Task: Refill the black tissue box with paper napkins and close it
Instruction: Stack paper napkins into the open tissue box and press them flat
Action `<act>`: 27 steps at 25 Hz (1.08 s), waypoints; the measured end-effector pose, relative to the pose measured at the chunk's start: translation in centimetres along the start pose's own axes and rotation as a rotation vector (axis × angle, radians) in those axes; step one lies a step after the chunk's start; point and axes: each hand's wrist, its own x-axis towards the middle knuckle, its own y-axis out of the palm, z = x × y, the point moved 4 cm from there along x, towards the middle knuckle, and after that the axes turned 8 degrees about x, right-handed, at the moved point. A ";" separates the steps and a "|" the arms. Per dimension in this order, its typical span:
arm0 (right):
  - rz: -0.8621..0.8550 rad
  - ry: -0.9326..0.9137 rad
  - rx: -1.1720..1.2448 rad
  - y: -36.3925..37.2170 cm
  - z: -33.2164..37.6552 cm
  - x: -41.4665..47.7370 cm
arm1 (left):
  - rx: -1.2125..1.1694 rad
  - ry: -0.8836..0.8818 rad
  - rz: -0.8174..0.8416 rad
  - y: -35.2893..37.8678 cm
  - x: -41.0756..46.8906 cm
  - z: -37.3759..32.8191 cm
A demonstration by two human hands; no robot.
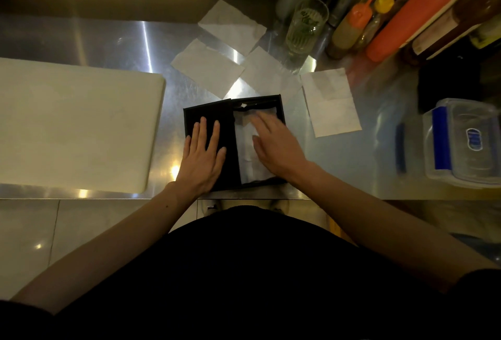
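Note:
The black tissue box (pixel 280 108) lies open on the steel counter near its front edge. Its lid (pixel 229 150) is folded out flat to the left. My left hand (pixel 202 158) rests flat on that lid, fingers spread. White paper napkins (pixel 245 147) lie inside the box tray. My right hand (pixel 275 144) presses flat on them, fingers blurred. Several loose napkins lie on the counter behind the box: one at the back (pixel 231 25), one left of centre (pixel 207 67), one in the middle (pixel 267 74) and one to the right (pixel 330 102).
A white cutting board (pixel 73 123) covers the counter's left side. A glass (pixel 305 28), squeeze bottles (pixel 352 25) and a red bottle (pixel 412 17) stand at the back right. A clear plastic container with blue clips (pixel 466 144) sits at the right edge.

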 end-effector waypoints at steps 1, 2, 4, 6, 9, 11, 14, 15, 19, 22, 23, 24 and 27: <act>-0.119 -0.004 0.048 -1.6 -0.7 -0.2 | -0.002 -0.007 -0.004 0.0 0.0 0.0; -0.210 0.037 0.089 -3.2 -1.9 -0.3 | -0.002 -0.013 -0.011 0.1 -0.1 0.0; -0.317 0.222 0.184 -5.6 -5.6 -0.3 | -0.015 -0.025 -0.027 0.1 -0.1 -0.1; -0.385 0.430 0.251 -7.2 -10.0 -0.7 | -0.037 -0.045 -0.040 0.2 -0.2 -0.3; -0.382 0.651 0.185 -8.2 -15.8 -1.0 | -0.055 -0.084 -0.056 0.1 -0.3 -0.8; -0.357 0.718 0.153 -8.0 -18.1 -0.6 | -0.056 -0.106 -0.068 0.1 -0.5 -1.0; -0.361 0.780 0.166 -7.4 -19.4 0.3 | -0.064 -0.142 -0.058 0.1 -0.6 -1.3; -0.361 0.788 0.158 -7.2 -19.5 0.6 | -0.068 -0.152 -0.057 0.1 -0.6 -1.5; -0.351 0.818 0.089 -6.6 -19.4 1.3 | -0.083 -0.182 -0.054 0.0 -0.6 -1.8; -0.357 0.823 0.062 -6.4 -19.4 1.6 | -0.086 -0.185 -0.055 0.0 -0.6 -1.8; -0.360 0.818 0.061 -6.5 -19.3 1.6 | -0.084 -0.184 -0.056 0.0 -0.6 -1.8; -0.362 0.815 0.063 -6.5 -19.2 1.6 | -0.081 -0.182 -0.057 0.0 -0.6 -1.7; -0.394 0.809 0.126 -6.8 -18.2 1.1 | -0.073 -0.182 -0.058 0.2 -0.6 -1.6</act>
